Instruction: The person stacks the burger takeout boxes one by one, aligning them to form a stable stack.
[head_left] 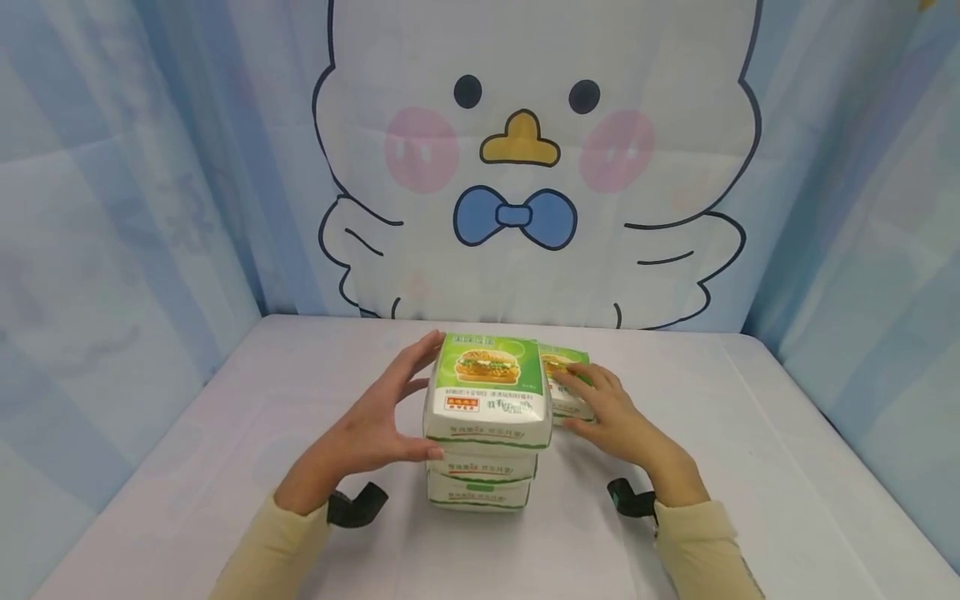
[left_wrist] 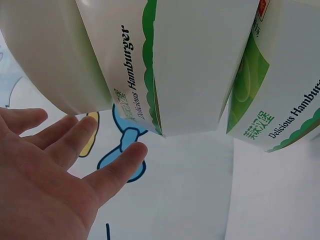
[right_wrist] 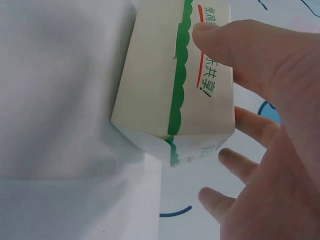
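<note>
Three white and green hamburger boxes stand in a stack, the top box (head_left: 487,379) showing a burger picture on its lid. My left hand (head_left: 375,421) is at the left side of this stack, thumb toward the front and fingers toward the back. In the left wrist view those fingers (left_wrist: 117,165) are spread and nearly straight beside the boxes. Behind the stack to the right sits another hamburger box (right_wrist: 150,75). My right hand (head_left: 618,417) holds it, the thumb on its front face and the fingers reaching over to the far side, where their tips are partly hidden.
The boxes are on a white-covered table (head_left: 750,433). Behind it hangs a curtain (head_left: 517,283) with a cartoon bird, and more blue cloth (head_left: 97,250) closes off the sides. A black strap piece (head_left: 358,506) sticks out at my left wrist, and a similar one (head_left: 630,498) at my right.
</note>
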